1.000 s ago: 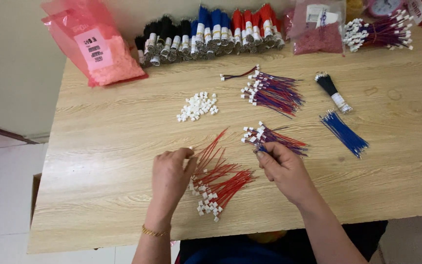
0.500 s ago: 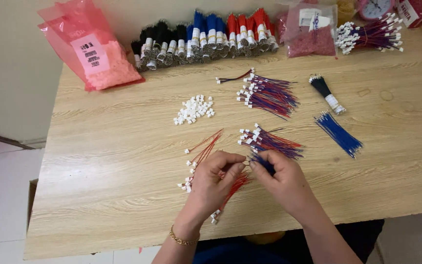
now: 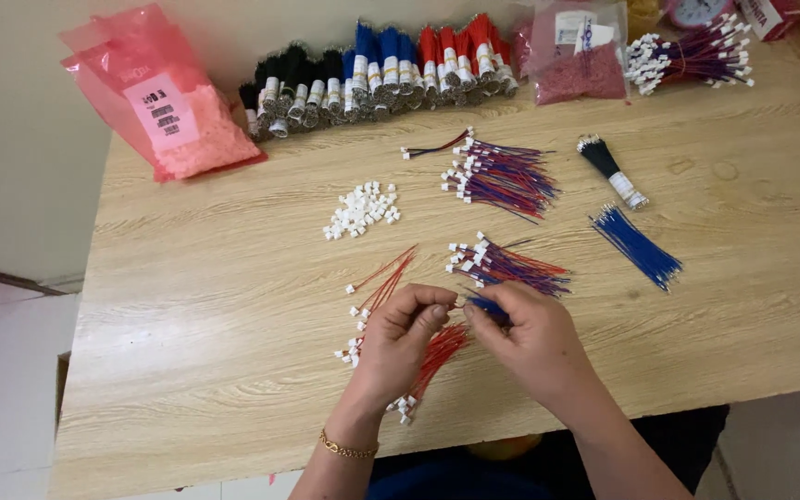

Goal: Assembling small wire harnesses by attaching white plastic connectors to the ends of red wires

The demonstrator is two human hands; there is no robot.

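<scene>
A blue wire (image 3: 488, 306) is pinched in the fingers of the right hand (image 3: 530, 338), its end pointing toward the left hand (image 3: 398, 343), whose fingers close on a small white connector (image 3: 460, 301); what else that hand grips cannot be told. The fingertips of both hands meet just above the tabletop (image 3: 187, 370) near its front edge. Under the left hand lies a fan of red wires (image 3: 391, 287) with white plugs. Just beyond the right hand sits a bundle of red-and-blue wires (image 3: 506, 264), and a second such bundle (image 3: 502, 176) lies farther back. A heap of white connectors (image 3: 361, 209) is behind the left hand. Loose blue wires (image 3: 636, 245) lie off to the right.
</scene>
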